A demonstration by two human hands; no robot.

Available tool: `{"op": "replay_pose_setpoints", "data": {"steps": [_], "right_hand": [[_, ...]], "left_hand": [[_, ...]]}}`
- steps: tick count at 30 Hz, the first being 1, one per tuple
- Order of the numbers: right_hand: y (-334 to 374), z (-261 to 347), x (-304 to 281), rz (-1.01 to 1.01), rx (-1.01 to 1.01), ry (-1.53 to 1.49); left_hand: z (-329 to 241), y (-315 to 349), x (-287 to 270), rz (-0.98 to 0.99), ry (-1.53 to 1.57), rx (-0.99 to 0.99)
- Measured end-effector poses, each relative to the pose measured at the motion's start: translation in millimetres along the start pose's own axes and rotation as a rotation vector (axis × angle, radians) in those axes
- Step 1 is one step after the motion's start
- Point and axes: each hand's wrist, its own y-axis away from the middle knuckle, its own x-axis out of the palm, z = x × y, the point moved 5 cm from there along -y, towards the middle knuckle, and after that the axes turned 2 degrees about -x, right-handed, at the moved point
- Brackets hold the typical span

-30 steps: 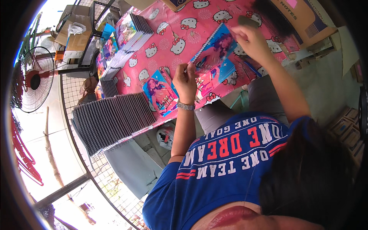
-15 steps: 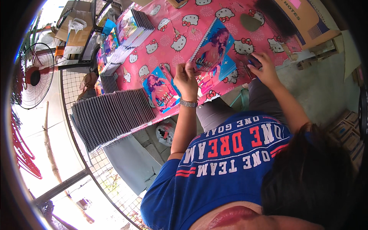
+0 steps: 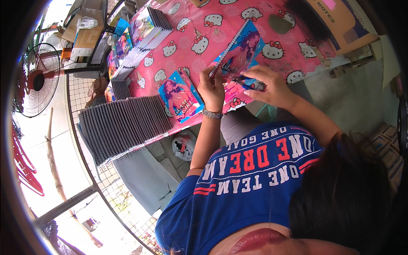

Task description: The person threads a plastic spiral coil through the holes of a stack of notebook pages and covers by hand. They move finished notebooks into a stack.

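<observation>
A spiral notebook (image 3: 243, 52) with a blue and pink illustrated cover stands tilted over the table. My left hand (image 3: 211, 92) pinches its near lower corner beside the wire binding. In my right hand (image 3: 275, 88) is a pair of pliers (image 3: 251, 83) with dark blue and black handles, fingers wrapped round them. The pliers' tip points at the binding's near end, close to my left fingers; whether it touches the wire I cannot tell. Beneath the raised notebook lies another one, partly hidden. To the left, a similar notebook (image 3: 178, 97) lies flat on the table.
Spiral notebooks stand in a long stack (image 3: 125, 127) along the table's left edge, and more notebook piles (image 3: 146, 32) lie behind. A cardboard box (image 3: 340, 23) sits at the far right. Pink patterned cloth (image 3: 187, 59) covers the table. At far left stands a fan (image 3: 38, 83).
My right hand has moved left with the pliers, from the table's right side to the notebook's bound corner. My left hand still holds the notebook, shifted slightly right.
</observation>
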Motion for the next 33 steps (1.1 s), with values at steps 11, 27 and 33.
{"op": "replay_pose_setpoints", "data": {"steps": [11, 27, 33], "right_hand": [[-24, 19, 19, -0.082, -0.180, 0.248], [-3, 6, -16, 0.216, 0.176, -0.152], [32, -104, -85, 0.188, 0.322, 0.483]], "left_hand": [[2, 6, -3, 0.021, 0.123, -0.065], [-60, -15, -64, -0.052, -0.210, 0.226], [-53, -82, -134, 0.103, -0.610, 0.004]]}}
